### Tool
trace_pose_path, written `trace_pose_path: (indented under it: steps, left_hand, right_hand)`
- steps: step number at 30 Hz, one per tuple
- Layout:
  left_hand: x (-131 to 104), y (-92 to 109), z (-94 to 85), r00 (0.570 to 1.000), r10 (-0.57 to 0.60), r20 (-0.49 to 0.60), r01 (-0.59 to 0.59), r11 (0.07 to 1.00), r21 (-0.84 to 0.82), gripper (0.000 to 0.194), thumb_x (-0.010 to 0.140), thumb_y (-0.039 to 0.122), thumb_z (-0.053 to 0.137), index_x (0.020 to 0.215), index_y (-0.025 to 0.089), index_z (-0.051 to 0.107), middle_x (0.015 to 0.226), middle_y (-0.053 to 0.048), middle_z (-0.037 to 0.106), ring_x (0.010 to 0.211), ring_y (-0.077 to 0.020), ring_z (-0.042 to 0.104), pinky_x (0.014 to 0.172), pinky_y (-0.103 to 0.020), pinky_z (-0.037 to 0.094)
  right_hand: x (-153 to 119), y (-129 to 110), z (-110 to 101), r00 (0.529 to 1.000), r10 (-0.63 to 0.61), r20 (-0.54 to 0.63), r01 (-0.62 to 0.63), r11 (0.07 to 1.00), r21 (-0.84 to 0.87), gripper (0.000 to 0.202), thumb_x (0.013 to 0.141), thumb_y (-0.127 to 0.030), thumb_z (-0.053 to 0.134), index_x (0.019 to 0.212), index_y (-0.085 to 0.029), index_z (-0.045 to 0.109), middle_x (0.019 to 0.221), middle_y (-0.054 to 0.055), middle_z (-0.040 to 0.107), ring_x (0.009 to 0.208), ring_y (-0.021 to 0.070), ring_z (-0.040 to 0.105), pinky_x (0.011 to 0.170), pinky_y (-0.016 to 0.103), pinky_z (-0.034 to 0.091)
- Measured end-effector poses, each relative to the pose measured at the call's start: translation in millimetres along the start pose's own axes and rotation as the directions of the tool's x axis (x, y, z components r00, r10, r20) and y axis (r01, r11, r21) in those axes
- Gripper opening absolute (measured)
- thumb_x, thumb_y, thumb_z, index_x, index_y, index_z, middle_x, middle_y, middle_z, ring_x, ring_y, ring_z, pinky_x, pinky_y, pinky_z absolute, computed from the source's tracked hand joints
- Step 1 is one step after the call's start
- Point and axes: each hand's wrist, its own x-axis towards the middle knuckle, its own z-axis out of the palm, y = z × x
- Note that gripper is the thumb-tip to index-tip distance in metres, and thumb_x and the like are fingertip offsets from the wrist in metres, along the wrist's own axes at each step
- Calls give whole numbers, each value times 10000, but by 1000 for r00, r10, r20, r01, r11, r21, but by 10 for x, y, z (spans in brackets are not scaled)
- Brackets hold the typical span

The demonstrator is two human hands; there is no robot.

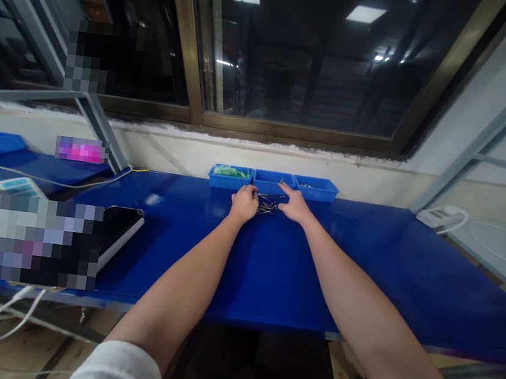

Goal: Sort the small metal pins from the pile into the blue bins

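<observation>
A small pile of thin metal pieces, like screws or pins (267, 206), lies on the blue table between my hands. My left hand (244, 204) rests at the pile's left edge, fingers bent and drawn together; what they hold, if anything, is hidden. On the other side, my right hand (297, 206) has its index finger stretched towards the middle blue bin (273, 188) and its thumb apart, near the pile. A tiny light-coloured piece shows by that fingertip, too small to tell whether it is held. Small metal pieces also lie in the right blue bin (321, 194).
Green packets (232, 171) fill the left blue bin (230, 183). The bins stand in a row by the wall, below a window (315, 56). A dark flat device (121, 229) lies left on the table (270, 277). A white power strip (438, 216) sits right, near a metal frame.
</observation>
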Motion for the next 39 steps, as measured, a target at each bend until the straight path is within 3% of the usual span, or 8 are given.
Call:
trace_pose_path:
  steps: [4,9,13,18,23,34,37,39]
  left_hand:
    - [4,1,1,999,-17,35,17,1000,5,286,882,248,378,1106,222,554,1197,-70,579,1130,-223,513,949,-380,378]
    - [4,-1,6,997,-9,75,6,999,37,293,874,255,388,1111,233,557,1217,-70,568,1139,-229,504,959,-392,369]
    - [-5,12,6,995,-6,100,-1,997,72,296,871,267,397,1116,241,562,1214,-68,568,1145,-231,496,962,-394,366]
    - [-18,20,10,993,4,122,-15,996,92,285,860,265,407,1089,246,577,1194,-67,573,1137,-236,499,957,-406,369]
    - [-21,14,14,992,31,125,-41,996,73,276,851,252,404,1058,237,586,1153,-76,579,1116,-250,513,933,-440,375]
    - [-18,11,21,989,35,140,-46,996,79,251,857,243,412,1030,249,594,1149,-60,581,1115,-240,515,944,-417,361]
    - [-18,13,19,990,38,137,-47,996,69,248,855,244,415,1024,240,596,1157,-62,581,1113,-238,514,945,-421,358]
    - [-20,17,16,990,40,133,-49,997,63,244,855,248,415,1019,238,596,1155,-60,582,1111,-234,514,943,-425,356]
  right_hand:
    - [-33,74,19,992,68,-103,-75,995,-65,654,694,-139,535,1341,-126,444,1357,78,483,1254,219,389,1064,332,306]
    - [-32,98,40,987,8,-159,-26,993,-113,499,711,-129,512,1206,-128,575,1198,71,607,1122,209,493,996,314,372]
    - [-24,120,64,997,-21,-79,7,985,-170,399,748,-109,480,1110,-165,638,1086,47,659,1013,187,543,952,293,390]
    - [-22,160,100,1000,1,29,8,953,-303,419,806,-126,437,1176,-207,615,1123,66,627,1055,211,514,962,312,366]
    - [-25,162,85,997,21,74,10,917,-400,359,814,-155,438,1084,-190,671,1135,97,606,1075,244,500,962,328,362]
    - [-80,119,-33,984,159,77,-126,937,-325,136,753,-171,564,853,-182,655,899,100,672,811,203,613,686,272,424]
    - [-75,107,-34,992,102,74,-86,978,-188,128,741,-132,556,840,-174,625,770,55,656,707,154,590,630,237,411]
    - [-66,89,-43,990,82,112,-83,996,7,158,748,-135,540,888,-174,605,643,4,605,574,111,535,549,211,386]
